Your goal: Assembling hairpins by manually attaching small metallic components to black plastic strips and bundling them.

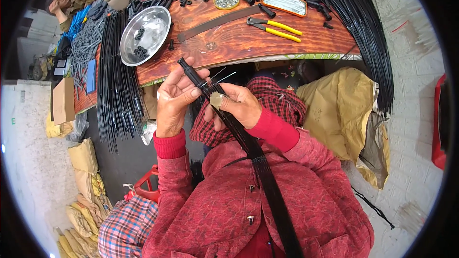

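Note:
My left hand point(178, 94) is closed around a black plastic tube point(191, 72), thumb pressed along its side, with the tube's end pointing up and left. From the lower end of the tube runs a bundle of thin black rods point(244, 136), like folded umbrella ribs, lying down across my jacket. My right hand point(239, 105) grips this bundle just below the tube, and a pale wrap point(218, 100) covers its thumb. Two thin silvery wires point(225, 78) stick out between the hands. Exactly where the wires are attached is hidden by the fingers.
On the wooden table point(224, 43) lie yellow-handled pliers point(275, 28), a flat metal strip point(217, 24), a tray of thin wires point(285, 3) and a round lid of small silvery bits point(226, 0). A metal bowl point(146, 36) holds black parts. Rod bundles point(114, 76) hang over the left edge.

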`<state>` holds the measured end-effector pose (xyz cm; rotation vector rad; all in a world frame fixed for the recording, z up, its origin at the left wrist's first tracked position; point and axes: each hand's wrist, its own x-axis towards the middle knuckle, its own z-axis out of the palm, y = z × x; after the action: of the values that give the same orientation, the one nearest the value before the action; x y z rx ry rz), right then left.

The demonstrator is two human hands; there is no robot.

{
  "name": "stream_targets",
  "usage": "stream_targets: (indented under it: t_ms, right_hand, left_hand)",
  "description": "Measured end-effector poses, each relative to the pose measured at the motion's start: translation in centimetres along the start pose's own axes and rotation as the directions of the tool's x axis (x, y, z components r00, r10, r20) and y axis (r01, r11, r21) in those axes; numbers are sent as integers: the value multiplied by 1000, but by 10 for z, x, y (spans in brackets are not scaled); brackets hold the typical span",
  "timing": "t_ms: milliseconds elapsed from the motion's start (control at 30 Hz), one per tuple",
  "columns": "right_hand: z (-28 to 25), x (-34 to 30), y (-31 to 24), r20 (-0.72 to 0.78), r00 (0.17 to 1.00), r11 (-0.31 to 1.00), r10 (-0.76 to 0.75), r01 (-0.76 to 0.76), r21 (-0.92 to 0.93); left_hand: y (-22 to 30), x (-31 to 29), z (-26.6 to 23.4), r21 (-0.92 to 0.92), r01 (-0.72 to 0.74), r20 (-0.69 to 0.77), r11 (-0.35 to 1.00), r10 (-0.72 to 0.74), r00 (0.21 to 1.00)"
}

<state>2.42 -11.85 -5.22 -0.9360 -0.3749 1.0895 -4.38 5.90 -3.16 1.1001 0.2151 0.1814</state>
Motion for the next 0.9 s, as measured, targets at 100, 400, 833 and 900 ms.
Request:
stream_targets:
  t_ms: [100, 400, 833, 900]
  right_hand:
    - [0, 1, 4, 11, 999, 999, -35, 35, -3]
    - [2, -2, 3, 32, 999, 998, 18, -20, 55]
    - [-3, -3, -2, 106, 992, 982, 68, -85, 171]
    - [-5, -3, -2, 106, 992, 971, 73, -95, 219]
  left_hand:
    - [-3, -2, -3, -6, -27, -9, 1000, 27, 1000]
    - [-5, 0, -15, -11, -3, 76, 1000, 4, 997]
    - [-19, 3, -16, -99, -22, 118, 995, 34, 992]
    - [-20, 6, -18, -146, 14, 139, 989, 6, 990]
